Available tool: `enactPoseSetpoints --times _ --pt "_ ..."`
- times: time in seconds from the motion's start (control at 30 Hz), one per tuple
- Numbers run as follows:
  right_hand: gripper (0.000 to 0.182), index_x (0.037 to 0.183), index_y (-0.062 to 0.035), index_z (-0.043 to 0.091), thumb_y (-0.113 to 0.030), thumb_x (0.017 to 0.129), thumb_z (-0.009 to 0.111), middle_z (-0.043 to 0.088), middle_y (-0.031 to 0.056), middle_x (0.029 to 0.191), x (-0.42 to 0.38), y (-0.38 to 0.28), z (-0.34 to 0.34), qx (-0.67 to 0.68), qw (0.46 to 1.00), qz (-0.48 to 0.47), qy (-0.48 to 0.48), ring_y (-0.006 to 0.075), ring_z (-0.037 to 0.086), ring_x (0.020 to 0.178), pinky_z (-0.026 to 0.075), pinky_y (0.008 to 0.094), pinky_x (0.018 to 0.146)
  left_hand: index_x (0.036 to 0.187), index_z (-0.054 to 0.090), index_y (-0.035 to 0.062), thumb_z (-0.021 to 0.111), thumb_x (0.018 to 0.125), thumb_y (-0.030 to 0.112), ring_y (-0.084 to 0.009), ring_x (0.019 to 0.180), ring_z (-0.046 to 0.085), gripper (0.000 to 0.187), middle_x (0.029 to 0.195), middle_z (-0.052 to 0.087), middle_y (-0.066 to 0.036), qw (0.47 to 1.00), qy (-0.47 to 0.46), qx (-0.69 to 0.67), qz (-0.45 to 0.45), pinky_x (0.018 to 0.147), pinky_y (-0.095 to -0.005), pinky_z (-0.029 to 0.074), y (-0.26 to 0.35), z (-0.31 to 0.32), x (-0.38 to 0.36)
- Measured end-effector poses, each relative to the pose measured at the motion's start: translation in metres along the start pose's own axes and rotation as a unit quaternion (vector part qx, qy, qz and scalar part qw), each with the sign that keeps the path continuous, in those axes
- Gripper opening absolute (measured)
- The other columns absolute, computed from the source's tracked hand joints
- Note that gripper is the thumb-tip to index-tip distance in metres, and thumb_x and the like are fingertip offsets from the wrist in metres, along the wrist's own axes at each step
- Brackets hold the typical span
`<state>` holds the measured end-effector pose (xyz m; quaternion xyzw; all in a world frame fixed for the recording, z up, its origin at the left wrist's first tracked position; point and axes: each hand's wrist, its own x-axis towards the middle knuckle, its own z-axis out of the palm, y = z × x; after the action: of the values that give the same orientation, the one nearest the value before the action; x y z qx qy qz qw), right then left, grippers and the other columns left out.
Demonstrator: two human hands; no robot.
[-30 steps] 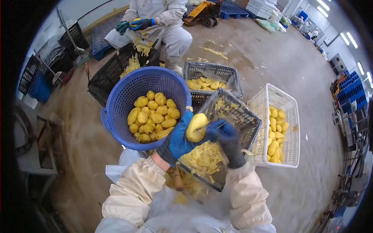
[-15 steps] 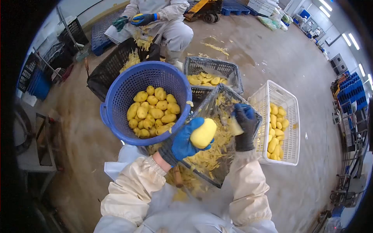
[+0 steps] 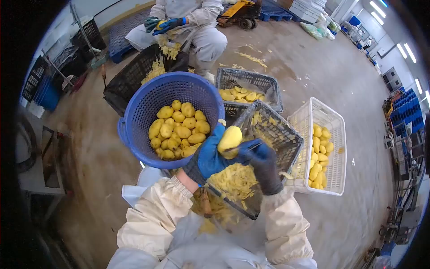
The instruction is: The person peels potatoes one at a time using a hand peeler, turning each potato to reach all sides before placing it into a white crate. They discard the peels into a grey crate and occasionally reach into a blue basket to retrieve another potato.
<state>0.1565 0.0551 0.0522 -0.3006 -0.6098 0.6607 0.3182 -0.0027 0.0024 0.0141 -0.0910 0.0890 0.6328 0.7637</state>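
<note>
My left hand (image 3: 209, 154), in a blue glove, is closed around a peeled yellow potato (image 3: 230, 138). My right hand (image 3: 264, 163), in a dark blue glove, is right beside the potato with its fingers curled; what they grip is blurred and mostly hidden. Both hands are above a black lined crate (image 3: 286, 134) holding many strips of peel (image 3: 235, 179). To the left, a blue perforated basket (image 3: 130, 107) contains several yellow potatoes (image 3: 182, 131). On the right, several smooth yellow potatoes (image 3: 319, 157) lie in a white crate (image 3: 338, 148).
Behind the crate of peels stands another black crate (image 3: 271, 83) with yellow pieces in it. A co-worker (image 3: 204, 45) in pale clothing sits opposite, beside a dark crate (image 3: 127, 80) of peel. A brown handle (image 3: 206, 204) rests near my lap. Scraps (image 3: 251, 58) litter the wet floor.
My right hand has come left and inward from the crate's right side to the potato. My left hand still holds the potato, now tilted differently. The view has shifted slightly.
</note>
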Motion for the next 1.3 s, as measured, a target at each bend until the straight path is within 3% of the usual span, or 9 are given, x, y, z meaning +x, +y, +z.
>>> enactPoseSetpoints --times 0.23,0.3,0.37,0.5,0.7,0.8,1.03,1.17,1.3 --pt "0.016 0.085 -0.0041 0.06 -0.019 0.087 0.064 0.06 0.0035 0.069 0.033 0.015 -0.056 0.1 0.983 -0.052 0.142 0.0111 0.054 0.056 0.044 0.0228 0.054 0.138 0.031 0.0364 0.053 0.093 0.029 -0.0338 0.09 0.062 0.05 0.114 0.057 -0.009 0.995 -0.018 0.097 -0.015 0.07 -0.047 0.056 -0.013 0.004 -0.013" --pt "0.019 0.088 -0.0031 0.061 -0.022 0.086 0.065 0.062 0.0048 0.072 0.013 0.005 -0.017 0.07 0.995 -0.025 0.067 0.0113 0.055 0.057 0.044 0.0226 0.054 0.12 0.051 0.0107 0.054 0.093 0.03 -0.0296 0.086 0.063 0.033 0.098 0.062 -0.012 0.997 0.051 0.015 0.049 0.071 -0.0415 0.057 -0.005 -0.012 0.007" --pt "0.017 0.093 -0.0012 0.064 -0.016 0.085 0.066 0.063 0.0051 0.077 0.0 0.008 0.006 -0.08 0.995 -0.052 -0.029 0.0111 0.057 0.064 0.044 0.0228 0.057 0.113 0.056 0.0059 0.053 0.094 0.03 -0.0264 0.084 0.064 0.031 0.097 0.063 -0.011 0.998 -0.003 0.052 0.018 0.068 -0.0385 0.057 -0.002 -0.007 0.003" --pt "0.011 0.087 -0.0039 0.061 -0.015 0.088 0.06 0.06 0.0021 0.069 0.034 0.023 -0.051 -0.085 0.973 -0.101 0.187 0.0103 0.055 0.057 0.044 0.0228 0.054 0.116 0.053 0.0077 0.053 0.094 0.03 -0.0254 0.082 0.064 0.032 0.096 0.063 -0.01 0.986 -0.042 0.151 -0.053 0.062 -0.0366 0.056 -0.011 -0.011 -0.006" --pt "0.012 0.09 -0.0031 0.062 -0.015 0.088 0.06 0.06 0.0029 0.072 0.008 0.009 -0.005 0.014 0.999 -0.004 0.029 0.011 0.055 0.058 0.043 0.0225 0.053 0.135 0.036 0.0279 0.05 0.095 0.029 -0.0245 0.08 0.064 0.042 0.105 0.06 -0.007 0.993 -0.012 0.113 -0.008 0.057 -0.0361 0.056 -0.004 -0.01 -0.002" --pt "0.012 0.091 -0.0025 0.061 -0.014 0.088 0.062 0.06 0.0039 0.075 0.028 0.011 -0.041 0.039 0.974 -0.052 0.215 0.0107 0.055 0.062 0.044 0.0221 0.058 0.135 0.037 0.0273 0.049 0.096 0.03 -0.0256 0.086 0.064 0.042 0.106 0.061 -0.009 0.989 -0.003 0.146 0.011 0.062 -0.0393 0.057 -0.011 -0.013 -0.007" --pt "0.01 0.088 0.0005 0.062 -0.009 0.086 0.063 0.065 0.0069 0.08 -0.002 0.012 0.011 -0.119 0.99 -0.075 -0.023 0.0108 0.059 0.065 0.046 0.0227 0.057 0.138 0.034 0.03 0.049 0.095 0.035 -0.0245 0.093 0.063 0.046 0.114 0.057 -0.011 0.994 -0.086 0.038 -0.048 0.07 -0.0411 0.056 0.007 -0.024 0.007" --pt "0.009 0.087 -0.0028 0.06 -0.012 0.087 0.062 0.06 0.0025 0.071 0.026 0.004 -0.027 0.017 0.979 -0.037 0.198 0.0102 0.054 0.059 0.043 0.0231 0.054 0.137 0.033 0.032 0.053 0.094 0.033 -0.022 0.092 0.062 0.048 0.115 0.056 -0.01 0.981 -0.03 0.194 0.004 0.068 -0.0396 0.057 -0.008 -0.005 -0.011" --pt "0.013 0.09 -0.0026 0.06 -0.014 0.086 0.065 0.062 0.003 0.075 0.015 0.008 -0.021 0.085 0.992 -0.031 0.09 0.0097 0.057 0.064 0.045 0.0232 0.058 0.127 0.046 0.02 0.055 0.092 0.034 -0.0217 0.093 0.063 0.039 0.111 0.059 -0.008 0.992 -0.007 0.128 0.001 0.067 -0.0403 0.057 -0.005 0.007 -0.006"
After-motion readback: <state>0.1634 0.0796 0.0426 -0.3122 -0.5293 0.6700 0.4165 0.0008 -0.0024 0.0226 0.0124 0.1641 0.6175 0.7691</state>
